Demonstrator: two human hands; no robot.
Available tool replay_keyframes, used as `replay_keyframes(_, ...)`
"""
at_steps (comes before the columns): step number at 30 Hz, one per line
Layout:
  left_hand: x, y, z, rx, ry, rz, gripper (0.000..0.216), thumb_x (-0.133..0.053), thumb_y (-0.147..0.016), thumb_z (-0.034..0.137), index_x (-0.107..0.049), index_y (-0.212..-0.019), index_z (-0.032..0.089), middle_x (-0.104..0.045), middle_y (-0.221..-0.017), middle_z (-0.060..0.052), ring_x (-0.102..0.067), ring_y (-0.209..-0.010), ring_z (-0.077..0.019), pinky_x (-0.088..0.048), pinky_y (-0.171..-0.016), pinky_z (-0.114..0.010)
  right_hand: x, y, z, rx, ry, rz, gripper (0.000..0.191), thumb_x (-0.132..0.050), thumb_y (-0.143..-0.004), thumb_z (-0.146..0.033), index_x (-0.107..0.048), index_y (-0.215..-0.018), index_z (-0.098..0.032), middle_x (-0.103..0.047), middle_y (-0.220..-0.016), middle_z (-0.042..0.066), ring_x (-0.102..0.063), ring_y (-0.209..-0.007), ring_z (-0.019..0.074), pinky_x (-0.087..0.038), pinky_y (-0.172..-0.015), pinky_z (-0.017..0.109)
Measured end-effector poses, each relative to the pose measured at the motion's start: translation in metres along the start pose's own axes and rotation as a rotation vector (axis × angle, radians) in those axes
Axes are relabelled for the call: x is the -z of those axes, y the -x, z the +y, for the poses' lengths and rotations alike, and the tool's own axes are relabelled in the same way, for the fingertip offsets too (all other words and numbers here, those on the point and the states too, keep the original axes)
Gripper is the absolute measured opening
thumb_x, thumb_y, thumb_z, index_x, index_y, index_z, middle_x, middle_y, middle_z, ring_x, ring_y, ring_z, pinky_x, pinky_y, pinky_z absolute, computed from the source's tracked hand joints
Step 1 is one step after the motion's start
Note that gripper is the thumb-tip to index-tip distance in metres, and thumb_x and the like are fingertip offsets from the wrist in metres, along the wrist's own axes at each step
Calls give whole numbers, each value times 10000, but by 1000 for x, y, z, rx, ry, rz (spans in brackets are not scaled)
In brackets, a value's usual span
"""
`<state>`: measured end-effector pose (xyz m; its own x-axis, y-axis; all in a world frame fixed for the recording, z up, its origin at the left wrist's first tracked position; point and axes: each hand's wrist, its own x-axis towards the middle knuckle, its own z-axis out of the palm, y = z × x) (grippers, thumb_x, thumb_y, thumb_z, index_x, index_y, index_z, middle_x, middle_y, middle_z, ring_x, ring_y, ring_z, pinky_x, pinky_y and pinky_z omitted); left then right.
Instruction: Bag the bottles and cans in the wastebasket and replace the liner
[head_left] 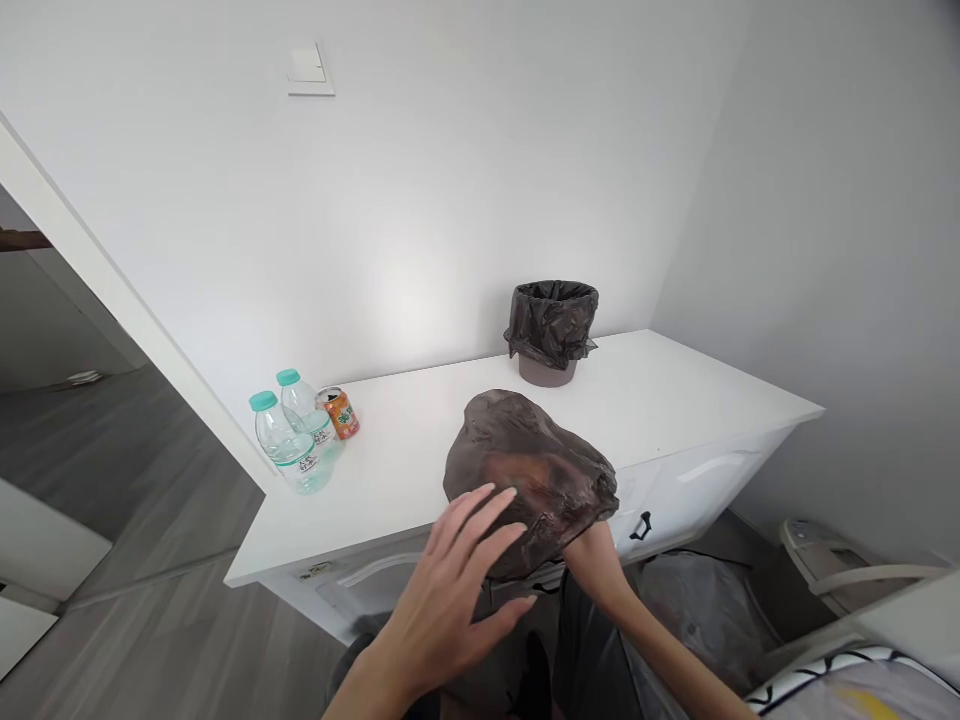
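Observation:
A dark, see-through plastic trash bag (555,440) hangs in front of me over the front edge of the white cabinet. My right hand (589,550) reaches up inside it from below; the plastic covers the fingers, and only a blurred warm-toned shape shows through. Just left of the bag is my left hand (461,575), its fingers spread and fingertips near the film; whether they touch it, I cannot tell. Behind, on the cabinet top, stands a small bin (546,372) with a black liner (559,325) folded over its rim.
Two clear bottles with teal caps (296,440) and an orange drink can (341,412) stand at the left of the white cabinet top (405,460). A wall switch (309,70) is above. At the lower right are a plastic bag (694,610) and a beige appliance (825,565).

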<state>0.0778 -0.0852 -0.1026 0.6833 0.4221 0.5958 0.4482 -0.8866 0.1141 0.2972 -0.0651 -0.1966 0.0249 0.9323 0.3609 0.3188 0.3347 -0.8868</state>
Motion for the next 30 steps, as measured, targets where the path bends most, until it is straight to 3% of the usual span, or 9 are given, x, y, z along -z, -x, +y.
replay_keyframes(4, -36, -3, -12, 27, 21, -249, 698, -624, -916, 125, -398, -1556, 290, -305, -1724, -76, -208, -1613, -312, -313, -1278, -594, 14, 48, 0, -226, -265, 238, 686, -576, -973, -653, -480, -1544, -284, -683, -1393, 127, -604, -1357, 336, -523, -1121, 547)
replay_keyframes(7, -51, -6, -34, 100, 27, -303, 782, -574, -868, 8, -409, -1569, 312, -231, -1752, -52, -153, -1630, -298, -274, -1297, -597, 38, 72, 11, -355, -457, 382, 667, -724, -878, -644, -588, -1441, -311, -659, -1446, 93, -616, -1353, 332, -546, -1113, 498)
replay_keyframes(9, -54, -7, -45, 152, 58, -292, 734, -566, -929, 60, -387, -1590, 322, -228, -1753, -55, -148, -1631, -293, -277, -1297, -587, 57, 81, 22, -380, -512, 396, 602, -729, -882, -626, -631, -1394, -325, -647, -1468, 71, -610, -1361, 330, -560, -1101, 474)
replay_keyframes(12, -50, -7, -50, 237, 177, -273, 743, -672, -960, 278, -334, -1619, 343, -237, -1747, -71, -165, -1624, -320, -304, -1284, -593, 76, 81, 34, -377, -570, 256, 580, -706, -904, -610, -645, -1396, -310, -639, -1477, 81, -605, -1366, 332, -553, -1099, 462)
replay_keyframes(15, -34, -5, -46, 306, 353, -306, 835, -776, -888, 372, -355, -1609, 374, -245, -1741, -69, -212, -1611, -331, -314, -1281, -580, 77, 66, 33, -327, -640, 44, 633, -694, -895, -636, -629, -1420, -290, -628, -1481, 112, -614, -1347, 344, -533, -1101, 479)
replay_keyframes(19, 9, 1, -47, 381, 615, -345, 753, -749, -896, 415, -441, -1581, 362, -357, -1695, -80, -347, -1560, -325, -310, -1282, -561, 57, 33, 14, -236, -638, -170, 748, -712, -840, -700, -598, -1449, -280, -638, -1456, 134, -631, -1311, 356, -543, -1060, 486)
replay_keyframes(23, 44, 6, -45, 540, 893, -419, 782, -707, -912, 523, -403, -1605, 326, -550, -1562, -120, -552, -1419, -321, -412, -1213, -575, 29, 2, -18, -148, -565, -292, 647, -751, -863, -600, -622, -1417, -293, -627, -1478, 104, -604, -1346, 320, -534, -1080, 452)
replay_keyframes(27, 43, 13, -35, 764, 746, -391, 872, -823, -787, 582, -466, -1554, 374, -620, -1486, -111, -610, -1346, -358, -487, -1136, -571, 3, -19, -46, -133, -543, -375, 587, -744, -898, -542, -607, -1419, -308, -645, -1457, 82, -600, -1358, 282, -527, -1108, 439)
replay_keyframes(30, 34, 29, -37, 873, 735, -345, 770, -788, -834, 554, -498, -1524, 376, -656, -1439, -81, -666, -1256, -320, -537, -1084, -515, -7, -26, -57, -91, -518, -402, 571, -706, -932, -554, -588, -1429, -300, -632, -1467, 89, -588, -1374, 261, -508, -1142, 441)
